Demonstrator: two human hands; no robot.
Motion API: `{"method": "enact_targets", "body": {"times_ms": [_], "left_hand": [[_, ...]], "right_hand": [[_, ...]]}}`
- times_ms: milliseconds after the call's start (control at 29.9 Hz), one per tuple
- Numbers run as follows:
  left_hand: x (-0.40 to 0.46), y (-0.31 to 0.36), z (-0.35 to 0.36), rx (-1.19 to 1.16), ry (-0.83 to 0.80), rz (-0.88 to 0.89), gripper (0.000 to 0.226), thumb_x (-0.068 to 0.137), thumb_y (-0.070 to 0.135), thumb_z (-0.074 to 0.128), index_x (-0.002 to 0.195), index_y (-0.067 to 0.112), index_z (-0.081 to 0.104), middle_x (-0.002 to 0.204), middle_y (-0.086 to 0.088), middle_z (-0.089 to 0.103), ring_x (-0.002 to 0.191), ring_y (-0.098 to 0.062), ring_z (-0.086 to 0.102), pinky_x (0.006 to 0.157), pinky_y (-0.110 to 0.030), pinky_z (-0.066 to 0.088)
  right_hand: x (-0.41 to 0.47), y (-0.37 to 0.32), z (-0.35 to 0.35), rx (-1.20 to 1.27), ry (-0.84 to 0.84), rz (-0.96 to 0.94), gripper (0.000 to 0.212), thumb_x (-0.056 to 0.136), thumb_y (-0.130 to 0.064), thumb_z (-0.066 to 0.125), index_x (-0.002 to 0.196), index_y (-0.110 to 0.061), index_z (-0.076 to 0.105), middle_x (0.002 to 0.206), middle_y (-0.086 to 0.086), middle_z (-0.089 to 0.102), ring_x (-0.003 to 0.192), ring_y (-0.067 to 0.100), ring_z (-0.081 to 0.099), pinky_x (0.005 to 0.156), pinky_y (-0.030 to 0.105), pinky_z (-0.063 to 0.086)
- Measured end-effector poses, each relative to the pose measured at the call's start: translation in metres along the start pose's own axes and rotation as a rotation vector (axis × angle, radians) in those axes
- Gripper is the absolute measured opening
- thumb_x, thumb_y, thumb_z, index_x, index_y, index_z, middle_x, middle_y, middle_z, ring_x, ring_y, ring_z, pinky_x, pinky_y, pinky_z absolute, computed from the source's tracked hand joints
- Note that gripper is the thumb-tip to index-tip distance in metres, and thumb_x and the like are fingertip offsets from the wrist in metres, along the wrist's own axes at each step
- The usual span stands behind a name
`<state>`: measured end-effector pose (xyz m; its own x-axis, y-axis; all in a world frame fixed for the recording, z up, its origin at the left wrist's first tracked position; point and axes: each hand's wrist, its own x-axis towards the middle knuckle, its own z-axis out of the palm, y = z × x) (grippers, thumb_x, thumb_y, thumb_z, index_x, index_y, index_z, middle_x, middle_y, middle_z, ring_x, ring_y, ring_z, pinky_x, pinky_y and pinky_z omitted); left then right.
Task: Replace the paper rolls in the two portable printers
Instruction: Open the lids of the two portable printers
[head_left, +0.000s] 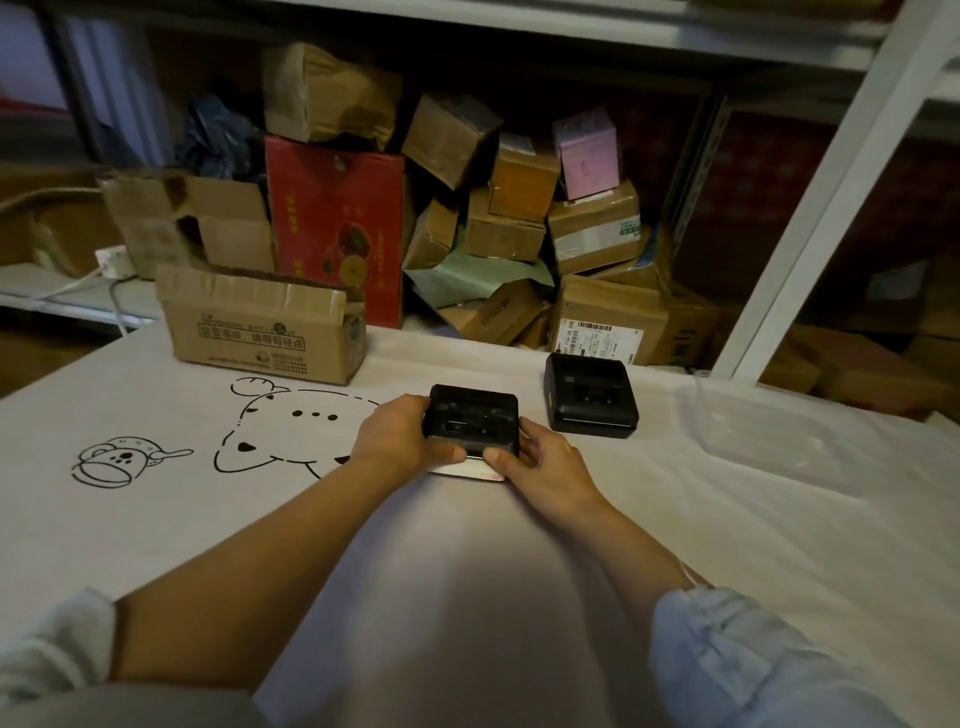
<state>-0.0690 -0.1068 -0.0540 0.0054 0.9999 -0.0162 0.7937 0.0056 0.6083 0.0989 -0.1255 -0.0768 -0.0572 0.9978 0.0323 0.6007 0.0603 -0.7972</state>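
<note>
- Storeroom table: I have both hands on the near printer (471, 420), which sits on the white cloth (675, 519); my left hand (397, 436) grips its left side, my right hand (540, 462) its front right corner, thumb by the paper strip (467, 470)
- The second printer (589, 396) waits just beyond, to the right
- I judge the casing rigid, light and smooth, best held by its sides; the paper tears easily

left hand (400, 434) + right hand (540, 462) grip near printer (472, 418) | second printer (589, 397) just beside | table (675, 519)
</note>
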Motion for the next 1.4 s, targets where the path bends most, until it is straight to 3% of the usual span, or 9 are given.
{"method": "enact_targets", "body": {"times_ms": [234,367,534,768,902,1035,1136,1269,1403], "left_hand": [[0.007,0.003,-0.021,0.113,-0.047,0.14,0.052,0.09,0.052,0.047,0.13,0.018,0.05,0.107,-0.006,0.063,0.09,-0.019,0.056,0.078,-0.028,0.044],[0.025,0.005,-0.032,0.266,-0.002,0.186,0.058,0.088,0.062,0.038,0.118,0.017,0.058,0.105,-0.009,0.067,0.094,-0.024,0.061,0.08,-0.036,0.05],[0.043,0.013,-0.021,0.057,0.077,0.052,0.067,0.082,0.072,0.033,0.104,0.014,0.059,0.086,-0.011,0.068,0.078,-0.027,0.067,0.075,-0.043,0.058],[0.052,0.026,0.008,-0.437,0.082,-0.235,0.078,0.082,0.075,0.033,0.124,0.012,0.048,0.117,-0.014,0.059,0.108,-0.032,0.056,0.097,-0.046,0.046],[0.059,0.03,0.009,-0.461,0.141,-0.296,0.078,0.082,0.073,0.039,0.123,0.007,0.052,0.12,-0.016,0.055,0.109,-0.032,0.053,0.099,-0.043,0.044],[0.054,0.031,0.014,-0.432,0.217,-0.265,0.076,0.082,0.071,0.041,0.132,0.014,0.043,0.13,-0.017,0.041,0.12,-0.037,0.045,0.105,-0.047,0.037],[0.052,0.032,0.022,-0.55,0.183,-0.264,0.084,0.078,0.072,0.046,0.14,0.017,0.033,0.137,-0.016,0.04,0.125,-0.038,0.043,0.108,-0.049,0.034],[0.053,0.032,0.04,-0.576,0.185,-0.263,0.093,0.077,0.065,0.057,0.147,0.019,0.016,0.142,-0.017,0.039,0.13,-0.039,0.04,0.108,-0.053,0.034],[0.05,0.036,0.043,-0.512,0.216,-0.303,0.101,0.08,0.057,0.06,0.151,0.015,0.002,0.145,-0.02,0.033,0.134,-0.04,0.035,0.11,-0.052,0.032]], "right_hand": [[0.008,-0.011,-0.016,-0.128,0.023,-0.008,0.05,0.092,-0.059,0.041,0.133,-0.031,0.05,0.12,0.001,0.064,0.114,0.022,0.058,0.097,0.041,0.048],[0.02,-0.013,-0.023,-0.223,0.043,-0.024,0.066,0.088,-0.065,0.041,0.145,-0.032,0.035,0.13,0.001,0.06,0.12,0.022,0.055,0.099,0.043,0.046],[0.031,-0.016,-0.021,-0.21,0.153,0.016,0.049,0.095,-0.059,0.028,0.128,-0.033,0.055,0.111,-0.003,0.066,0.104,0.018,0.061,0.088,0.041,0.052],[0.026,-0.022,-0.011,-0.301,0.151,0.072,0.045,0.1,-0.046,0.032,0.139,-0.025,0.042,0.128,0.003,0.059,0.118,0.022,0.055,0.087,0.032,0.045],[0.033,-0.017,-0.017,-0.362,0.245,0.106,0.05,0.097,-0.043,0.045,0.143,-0.025,0.038,0.136,0.004,0.051,0.126,0.022,0.047,0.093,0.034,0.045],[0.046,0.001,-0.033,-0.443,0.518,0.177,0.086,0.083,-0.037,0.07,0.151,-0.025,0.017,0.155,0.01,0.02,0.143,0.029,0.02,0.114,0.042,0.029],[0.059,0.018,-0.044,-0.41,0.421,0.362,0.111,0.075,-0.05,0.073,0.153,-0.025,-0.002,0.159,0.016,-0.001,0.147,0.036,0.003,0.119,0.049,0.015],[0.066,0.026,-0.044,-0.369,0.384,0.434,0.113,0.069,-0.06,0.072,0.152,-0.024,0.004,0.148,0.017,0.025,0.133,0.036,0.031,0.107,0.044,0.037],[0.054,0.023,-0.043,-0.393,0.374,0.438,0.108,0.069,-0.06,0.07,0.151,-0.024,0.01,0.14,0.015,0.03,0.126,0.034,0.036,0.099,0.041,0.041]]}}
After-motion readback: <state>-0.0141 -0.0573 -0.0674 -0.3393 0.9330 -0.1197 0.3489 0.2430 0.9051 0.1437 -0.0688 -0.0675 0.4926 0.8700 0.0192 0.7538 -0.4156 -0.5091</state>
